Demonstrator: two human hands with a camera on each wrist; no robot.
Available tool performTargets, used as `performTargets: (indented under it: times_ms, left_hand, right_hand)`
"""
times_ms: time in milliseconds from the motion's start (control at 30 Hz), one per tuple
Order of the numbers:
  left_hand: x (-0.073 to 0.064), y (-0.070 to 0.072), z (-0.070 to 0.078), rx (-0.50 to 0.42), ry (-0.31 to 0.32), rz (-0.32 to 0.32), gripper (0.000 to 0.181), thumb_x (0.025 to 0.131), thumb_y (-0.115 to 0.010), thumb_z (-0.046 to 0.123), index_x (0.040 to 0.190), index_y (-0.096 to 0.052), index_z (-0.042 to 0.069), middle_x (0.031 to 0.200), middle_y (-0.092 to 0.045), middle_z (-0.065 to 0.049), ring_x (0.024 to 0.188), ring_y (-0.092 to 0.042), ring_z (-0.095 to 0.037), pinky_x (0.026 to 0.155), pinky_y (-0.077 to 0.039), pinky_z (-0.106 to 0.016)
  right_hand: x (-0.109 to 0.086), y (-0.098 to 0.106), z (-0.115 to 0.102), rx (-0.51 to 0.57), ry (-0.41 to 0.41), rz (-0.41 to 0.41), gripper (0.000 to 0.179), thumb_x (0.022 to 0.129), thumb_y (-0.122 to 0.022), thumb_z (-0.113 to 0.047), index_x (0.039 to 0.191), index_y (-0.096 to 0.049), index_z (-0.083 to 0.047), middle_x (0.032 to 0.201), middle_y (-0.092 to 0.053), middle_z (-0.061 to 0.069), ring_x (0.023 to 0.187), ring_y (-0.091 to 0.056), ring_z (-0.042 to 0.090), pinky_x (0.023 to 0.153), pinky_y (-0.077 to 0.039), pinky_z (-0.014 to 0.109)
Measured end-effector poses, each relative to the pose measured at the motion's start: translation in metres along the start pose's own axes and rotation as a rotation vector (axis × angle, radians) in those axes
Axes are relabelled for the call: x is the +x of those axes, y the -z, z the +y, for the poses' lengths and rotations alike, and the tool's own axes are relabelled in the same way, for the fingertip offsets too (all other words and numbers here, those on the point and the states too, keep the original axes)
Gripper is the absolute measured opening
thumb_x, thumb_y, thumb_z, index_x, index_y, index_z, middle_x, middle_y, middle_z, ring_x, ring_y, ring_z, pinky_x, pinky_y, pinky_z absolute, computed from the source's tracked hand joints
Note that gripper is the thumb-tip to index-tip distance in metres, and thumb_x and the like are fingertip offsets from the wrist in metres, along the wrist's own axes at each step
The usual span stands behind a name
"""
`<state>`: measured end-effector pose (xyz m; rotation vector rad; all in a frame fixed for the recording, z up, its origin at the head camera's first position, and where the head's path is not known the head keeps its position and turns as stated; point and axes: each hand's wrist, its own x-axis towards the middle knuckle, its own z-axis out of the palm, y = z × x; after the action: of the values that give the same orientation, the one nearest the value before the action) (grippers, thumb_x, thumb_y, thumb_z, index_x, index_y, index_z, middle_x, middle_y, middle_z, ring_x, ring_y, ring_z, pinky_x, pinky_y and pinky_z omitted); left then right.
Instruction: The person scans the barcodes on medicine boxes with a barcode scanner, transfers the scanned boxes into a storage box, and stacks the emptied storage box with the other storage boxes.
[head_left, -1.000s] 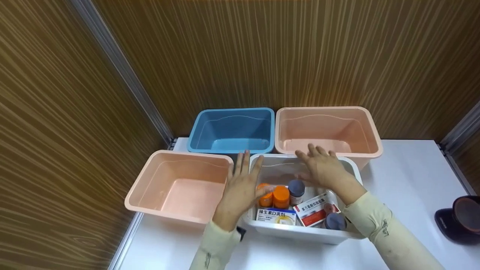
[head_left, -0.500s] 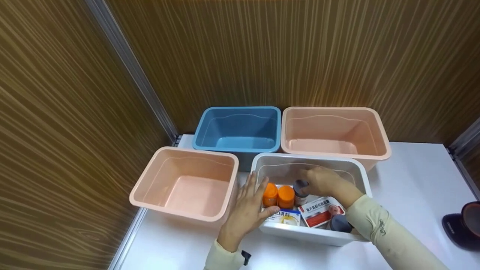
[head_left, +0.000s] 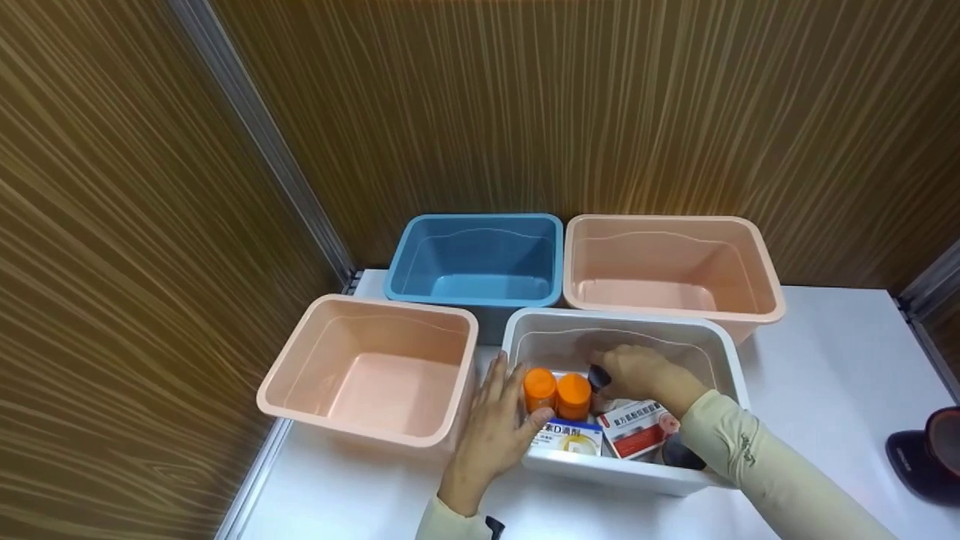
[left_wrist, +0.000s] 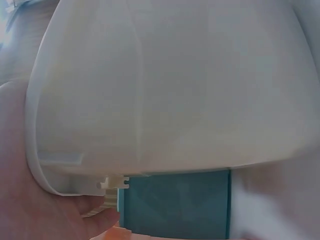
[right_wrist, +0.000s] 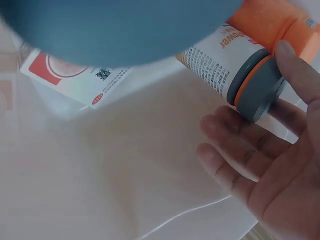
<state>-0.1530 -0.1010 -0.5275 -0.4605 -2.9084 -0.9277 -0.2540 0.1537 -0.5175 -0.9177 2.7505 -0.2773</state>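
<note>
Left hand (head_left: 491,424), fingers extended, thumb spread, rests against the left end of a white plastic bin (head_left: 592,471). Two orange-lidded round bottles (head_left: 574,394) stand just left of the right-hand grip. Right hand (head_left: 637,371) pinches the dark-grey cap (right_wrist: 260,92) of a white cylindrical bottle (right_wrist: 220,70), inside the bin. Step, as judged: securing the bottle; next move calls for firm pinch, straight lift.

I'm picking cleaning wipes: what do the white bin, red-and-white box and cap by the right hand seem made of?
White bin: probably satin plastic, from its moulded rim. Red-and-white box: likely smooth printed card, with crisp edges. Grey cap: apparently matte plastic, evenly coloured.
</note>
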Motion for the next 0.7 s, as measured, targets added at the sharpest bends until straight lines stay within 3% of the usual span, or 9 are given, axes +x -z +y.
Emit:
performTargets:
  times_ms: [167, 300, 567, 700]
  left_hand:
    - [-0.002, 0.003, -0.001, -0.046, 0.02, -0.046, 0.086, 0.098, -0.044, 0.067, 0.162, -0.022, 0.013, 0.168, -0.007, -0.012, 0.152, -0.01, -0.035, 0.118, -0.017, -0.058]
    - [-0.002, 0.004, -0.003, -0.075, 0.007, -0.071, 0.087, 0.098, -0.043, 0.068, 0.163, -0.019, 0.016, 0.169, -0.004, -0.008, 0.153, -0.007, -0.03, 0.118, -0.017, -0.058]
    - [-0.001, -0.002, -0.008, -0.146, -0.009, 0.009, 0.078, 0.1, -0.046, 0.061, 0.161, -0.029, 0.016, 0.169, -0.011, -0.007, 0.152, -0.016, -0.033, 0.117, -0.02, -0.058]
    - [-0.002, -0.004, -0.01, -0.177, -0.001, 0.028, 0.075, 0.101, -0.048, 0.059, 0.16, -0.032, 0.016, 0.169, -0.012, -0.008, 0.15, -0.02, -0.037, 0.117, -0.021, -0.059]
  right_hand:
    - [-0.002, -0.001, 0.004, -0.015, 0.041, 0.039, 0.028, 0.082, -0.083, -0.018, 0.103, -0.066, -0.01, 0.073, -0.058, -0.001, 0.066, -0.056, 0.023, 0.073, -0.058, 0.047]
    - [-0.007, 0.007, 0.008, -0.039, 0.059, 0.062, 0.024, 0.082, -0.082, -0.011, 0.101, -0.067, -0.009, 0.075, -0.059, -0.001, 0.068, -0.057, 0.021, 0.077, -0.059, 0.044]
    - [-0.018, 0.033, 0.01, 0.053, 0.093, 0.14, 0.036, 0.083, -0.083, -0.006, 0.117, -0.072, -0.008, 0.108, -0.063, 0.01, 0.091, -0.056, 0.028, 0.088, -0.055, 0.046]
    - [-0.022, 0.044, 0.007, 0.126, 0.061, 0.126, 0.038, 0.083, -0.078, -0.002, 0.118, -0.072, -0.013, 0.107, -0.059, 0.011, 0.092, -0.053, 0.029, 0.084, -0.054, 0.046]
